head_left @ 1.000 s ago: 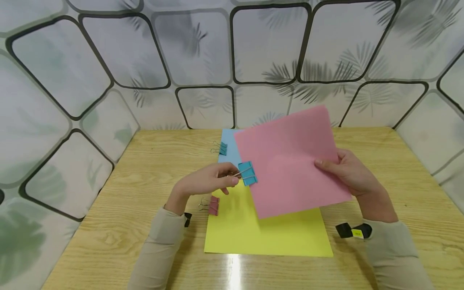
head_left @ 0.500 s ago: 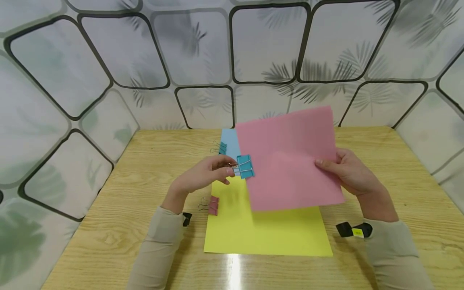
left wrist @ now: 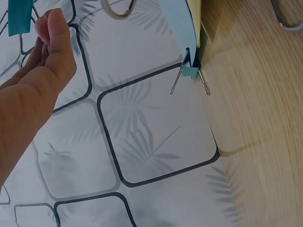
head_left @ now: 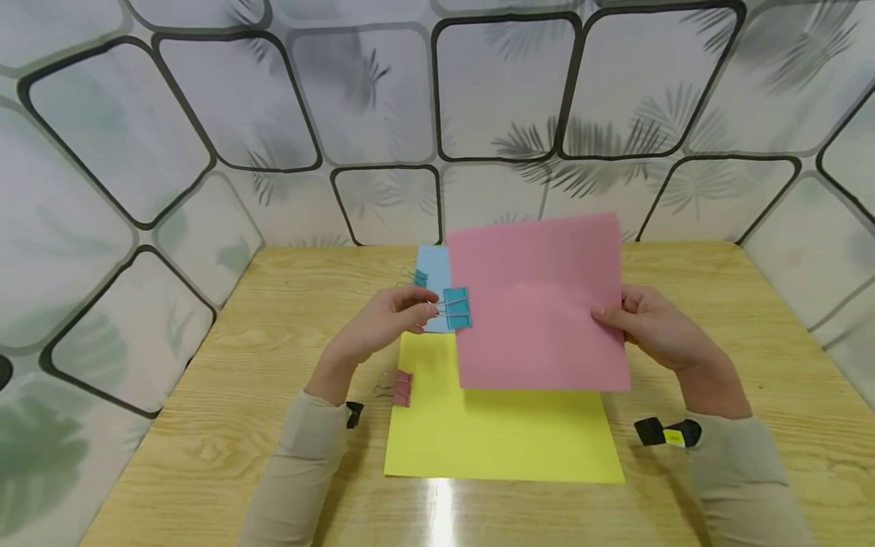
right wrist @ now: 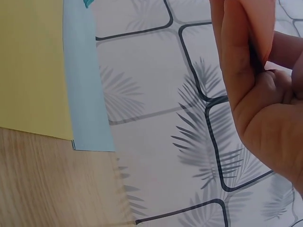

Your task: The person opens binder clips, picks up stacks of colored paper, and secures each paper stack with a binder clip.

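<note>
A pink sheet of paper (head_left: 533, 311), perhaps more than one, is held raised above the table between both hands. On its left edge sits a blue binder clip (head_left: 457, 307); my left hand (head_left: 386, 323) pinches that clip's wire handles between thumb and fingers. In the left wrist view the same clip (left wrist: 19, 16) shows partly at the top left corner. My right hand (head_left: 659, 334) grips the sheet's right edge, thumb in front. Beneath lie yellow paper (head_left: 506, 441) with a pink binder clip (head_left: 403, 388) and light blue paper (head_left: 432, 262) with a teal binder clip (head_left: 421, 279).
The wooden table (head_left: 225, 456) stretches to both sides. A pale patterned panel (head_left: 383, 91) stands behind it and at the sides. The yellow paper overlaps the blue paper. A black strap piece (head_left: 666, 434) hangs beside the right sleeve.
The pink sheet has turned from a tilt to nearly level, its lower right corner shifting left. The left hand and blue clip have moved slightly up and left.
</note>
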Action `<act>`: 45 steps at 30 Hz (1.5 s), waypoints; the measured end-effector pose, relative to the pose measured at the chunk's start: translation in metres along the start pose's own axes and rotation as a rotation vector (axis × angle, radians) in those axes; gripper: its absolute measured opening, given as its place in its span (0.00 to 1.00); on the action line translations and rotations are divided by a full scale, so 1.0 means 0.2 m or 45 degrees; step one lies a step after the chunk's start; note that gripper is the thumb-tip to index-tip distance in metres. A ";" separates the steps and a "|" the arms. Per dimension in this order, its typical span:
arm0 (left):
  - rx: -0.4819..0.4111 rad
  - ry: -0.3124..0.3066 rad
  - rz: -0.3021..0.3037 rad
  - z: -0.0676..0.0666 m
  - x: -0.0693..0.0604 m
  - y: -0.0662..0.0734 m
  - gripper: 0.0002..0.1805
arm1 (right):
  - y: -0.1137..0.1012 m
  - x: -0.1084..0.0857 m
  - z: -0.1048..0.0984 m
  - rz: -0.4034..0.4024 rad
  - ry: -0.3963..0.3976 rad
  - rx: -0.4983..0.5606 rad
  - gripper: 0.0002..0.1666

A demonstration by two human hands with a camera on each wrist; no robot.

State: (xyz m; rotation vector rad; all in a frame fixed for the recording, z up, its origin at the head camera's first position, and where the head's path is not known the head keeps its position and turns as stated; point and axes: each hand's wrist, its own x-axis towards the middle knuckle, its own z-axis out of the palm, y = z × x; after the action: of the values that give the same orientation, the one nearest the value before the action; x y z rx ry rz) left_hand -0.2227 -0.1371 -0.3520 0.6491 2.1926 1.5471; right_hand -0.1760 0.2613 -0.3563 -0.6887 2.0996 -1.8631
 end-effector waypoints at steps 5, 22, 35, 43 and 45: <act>-0.036 0.091 0.020 0.02 -0.01 0.02 0.23 | -0.01 -0.01 0.00 0.062 0.070 -0.088 0.13; -0.076 0.194 0.011 0.08 0.03 0.05 0.13 | -0.04 -0.03 -0.05 0.166 0.165 -0.150 0.13; -0.068 0.097 0.021 0.12 0.05 0.05 0.09 | -0.05 -0.08 -0.10 0.204 0.207 -0.286 0.12; -0.030 0.041 0.019 0.12 0.06 0.06 0.09 | -0.07 -0.09 -0.11 0.184 0.220 -0.274 0.12; -0.039 0.045 -0.011 0.13 0.07 0.05 0.10 | -0.05 -0.09 -0.11 0.167 0.237 -0.253 0.12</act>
State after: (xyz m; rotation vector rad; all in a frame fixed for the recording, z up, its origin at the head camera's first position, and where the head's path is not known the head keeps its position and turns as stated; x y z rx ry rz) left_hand -0.2188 -0.1070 -0.3515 0.6066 2.1901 1.5958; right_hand -0.1690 0.2895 -0.3447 -0.4190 2.4079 -1.7239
